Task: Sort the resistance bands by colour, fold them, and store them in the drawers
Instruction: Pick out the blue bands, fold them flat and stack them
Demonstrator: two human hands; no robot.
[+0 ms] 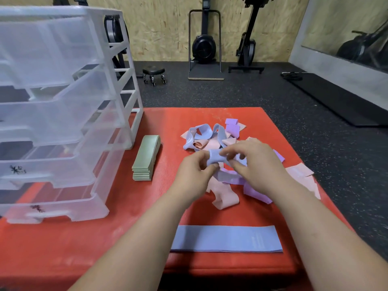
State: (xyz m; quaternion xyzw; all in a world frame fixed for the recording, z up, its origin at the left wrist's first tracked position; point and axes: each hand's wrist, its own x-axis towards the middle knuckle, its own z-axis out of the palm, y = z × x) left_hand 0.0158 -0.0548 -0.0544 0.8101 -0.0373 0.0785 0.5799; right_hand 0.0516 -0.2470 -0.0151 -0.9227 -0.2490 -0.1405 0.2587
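Step in hand, as judged: sorting, with the blue colour being drawn out of the mixed lot. Your left hand (pixel 196 171) and right hand (pixel 254 164) meet above the middle of the red mat (pixel 84 238). Each pinches the crumpled blue band (pixel 217 158) between thumb and curled fingertips. The band is held just above the loose pile (pixel 212 137) of blue, pink and purple bands, which spreads from the mat's centre toward its right edge. One flat blue band (pixel 226 238) lies along the near edge, and a folded green stack (pixel 146 158) sits just beside the clear drawer unit (pixel 63 122) on the mat's left side. The next move calls for working the held band free of the purple and pink loops beneath it, smoothing it, and laying it on the flat blue one with edges matched. Obstruction noted: the bands overlap and loop through one another, so a sharp pull may drag neighbours along. No band shows in the drawers, so storing is not yet begun. The gym machines beyond the far edge stand well apart and are no hindrance.
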